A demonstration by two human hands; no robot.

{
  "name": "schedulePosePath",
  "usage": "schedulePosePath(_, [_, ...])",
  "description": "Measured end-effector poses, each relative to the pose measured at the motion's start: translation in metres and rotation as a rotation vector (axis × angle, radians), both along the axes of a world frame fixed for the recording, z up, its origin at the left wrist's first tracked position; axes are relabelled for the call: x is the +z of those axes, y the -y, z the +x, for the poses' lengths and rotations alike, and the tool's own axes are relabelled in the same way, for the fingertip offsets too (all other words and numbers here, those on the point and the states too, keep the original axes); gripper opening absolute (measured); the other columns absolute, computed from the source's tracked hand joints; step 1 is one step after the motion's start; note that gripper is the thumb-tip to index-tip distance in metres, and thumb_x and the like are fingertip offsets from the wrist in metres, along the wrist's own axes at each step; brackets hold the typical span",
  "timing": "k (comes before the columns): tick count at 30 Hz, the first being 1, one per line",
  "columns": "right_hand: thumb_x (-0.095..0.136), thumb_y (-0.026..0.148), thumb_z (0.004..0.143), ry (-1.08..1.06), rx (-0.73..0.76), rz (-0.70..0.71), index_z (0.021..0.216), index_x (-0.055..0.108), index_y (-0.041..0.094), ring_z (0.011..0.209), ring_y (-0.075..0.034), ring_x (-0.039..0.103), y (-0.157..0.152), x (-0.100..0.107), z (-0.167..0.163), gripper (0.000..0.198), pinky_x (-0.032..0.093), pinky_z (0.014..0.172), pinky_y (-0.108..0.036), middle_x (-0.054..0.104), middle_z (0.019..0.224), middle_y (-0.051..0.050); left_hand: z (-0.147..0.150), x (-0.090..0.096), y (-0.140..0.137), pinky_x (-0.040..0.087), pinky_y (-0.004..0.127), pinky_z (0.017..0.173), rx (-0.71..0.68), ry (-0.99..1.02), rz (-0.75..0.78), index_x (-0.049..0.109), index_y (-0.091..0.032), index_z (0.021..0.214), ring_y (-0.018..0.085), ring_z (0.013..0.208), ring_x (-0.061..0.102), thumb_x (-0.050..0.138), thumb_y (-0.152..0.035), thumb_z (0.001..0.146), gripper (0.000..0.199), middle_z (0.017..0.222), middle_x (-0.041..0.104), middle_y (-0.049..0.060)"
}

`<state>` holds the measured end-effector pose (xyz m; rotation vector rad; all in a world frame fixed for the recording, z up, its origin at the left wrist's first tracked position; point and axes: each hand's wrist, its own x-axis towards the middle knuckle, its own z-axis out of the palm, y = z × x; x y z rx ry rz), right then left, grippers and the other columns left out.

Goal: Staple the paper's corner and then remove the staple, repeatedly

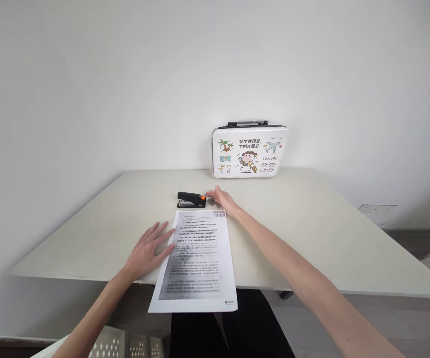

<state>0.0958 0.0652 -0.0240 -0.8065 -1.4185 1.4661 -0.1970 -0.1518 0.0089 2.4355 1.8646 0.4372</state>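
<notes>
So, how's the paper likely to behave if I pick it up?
The paper will probably flop, as it looks thin. Its near end overhangs the table, so that edge should be easy to grasp. It's likely light and apt to slide, lying flat with the left hand just at its side.

Illumination: bright, cool and diffuse. The wall (125,84) is evenly lit at 12 o'clock and darkens at the extreme 2 o'clock corner. Light source position: cannot be determined. Shadows: soft-edged, faint beside the case (250,153) at 2 o'clock. The floor (356,328) at 4 o'clock is dimmer; the black trousers (257,323) at 6 o'clock lose detail. Sharpness: lettering on the case is legible; fine print on the paper (200,248) at 6 o'clock is not. Distortion: wide-angle stretching affects the table (349,253) toward 4 and 8 o'clock.
</notes>
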Motion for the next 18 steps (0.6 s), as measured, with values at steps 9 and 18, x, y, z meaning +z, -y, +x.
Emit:
schedulePosePath(9, [0.049, 0.069, 0.098, -0.104, -0.094, -0.028, 0.103, 0.074, 0.020, 0.128, -0.027, 0.065, 0.007, -0.006, 0.015, 0.056, 0.047, 0.113, -0.041, 0.074, 0.128, -0.013, 0.000, -0.003, -0.001, 0.030, 0.057, 0.124, 0.022, -0.079, 0.002, 0.048, -0.041, 0.154, 0.032, 0.156, 0.027, 0.046, -0.063, 0.102, 0.057, 0.168, 0.033, -0.006])
schedulePosePath(18, [0.053, 0.067, 0.093, -0.069, -0.257, 0.051, 0.096, 0.071, 0.023, 0.120, -0.025, 0.069, 0.021, -0.020, 0.019, 0.047, 0.053, 0.106, -0.041, 0.077, 0.117, -0.009, 0.001, -0.004, -0.001, 0.033, 0.055, 0.124, 0.032, -0.109, 0.033, 0.049, -0.039, 0.154, 0.031, 0.155, 0.031, 0.042, -0.063, 0.103, 0.057, 0.166, 0.036, -0.005])
